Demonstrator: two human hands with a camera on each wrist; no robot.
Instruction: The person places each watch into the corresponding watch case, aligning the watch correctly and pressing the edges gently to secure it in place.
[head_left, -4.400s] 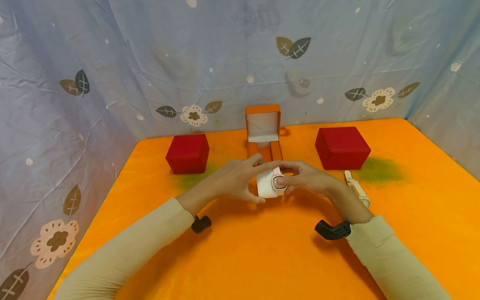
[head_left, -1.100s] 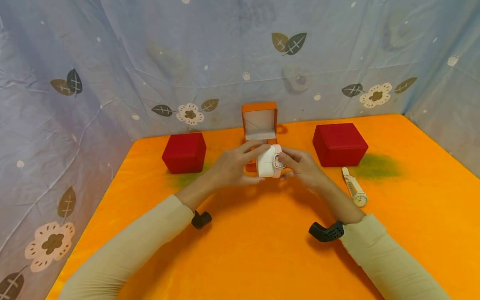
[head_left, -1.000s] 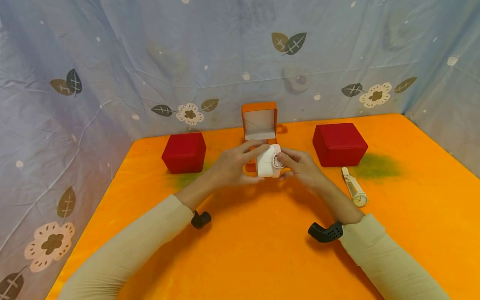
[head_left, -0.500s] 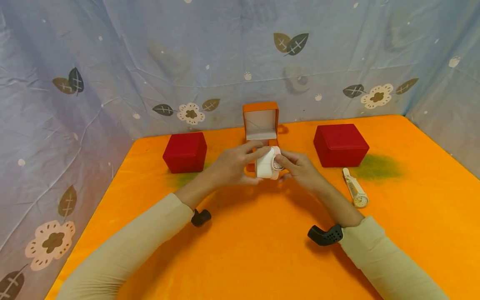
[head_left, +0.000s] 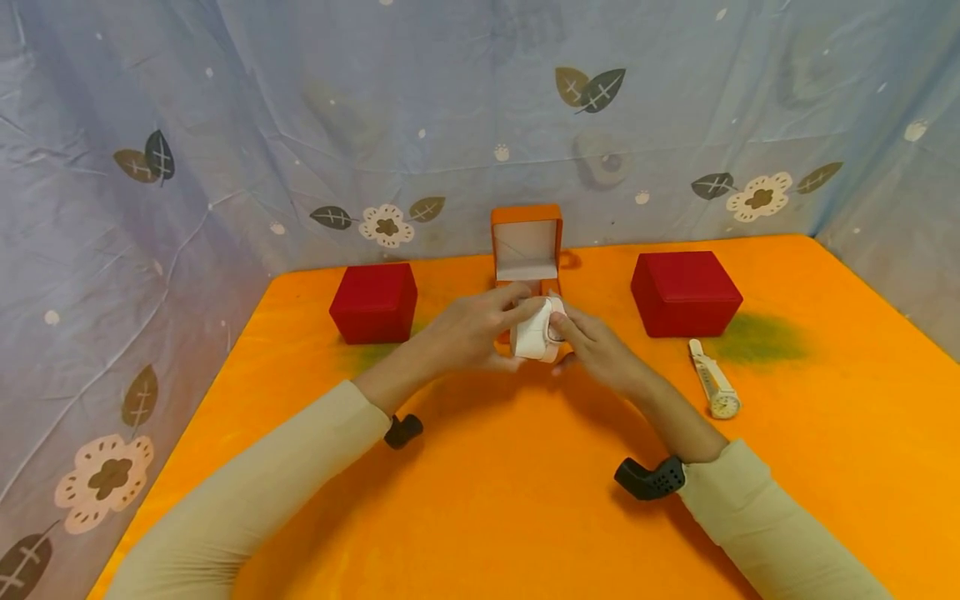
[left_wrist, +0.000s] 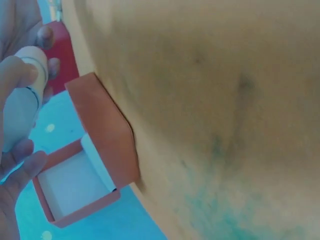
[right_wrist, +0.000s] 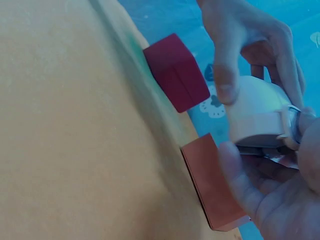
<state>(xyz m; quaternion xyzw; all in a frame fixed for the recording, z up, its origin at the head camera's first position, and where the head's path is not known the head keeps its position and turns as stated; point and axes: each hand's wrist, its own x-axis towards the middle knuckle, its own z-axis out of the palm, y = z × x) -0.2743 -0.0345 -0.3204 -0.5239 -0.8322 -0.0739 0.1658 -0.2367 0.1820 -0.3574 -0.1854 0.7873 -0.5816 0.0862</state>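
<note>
Head: left hand [head_left: 468, 332] grips cushion [head_left: 530, 338]; right hand [head_left: 603, 354] pinches pink watch [head_left: 552, 350] round it, in front of orange box [head_left: 527, 215]. Red box [head_left: 375, 303] left of orange box, second red box [head_left: 686, 293] right, white watch [head_left: 714, 381] front-right. Left wrist: orange box lid up. Right wrist: both hands' fingers half-curled.

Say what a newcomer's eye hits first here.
Probably the two red boxes flanking an open orange box on the vivid orange surface. In front of that box, the hands hold a white holder with a watch around it; a second, pale watch lies near the right red box.
</note>
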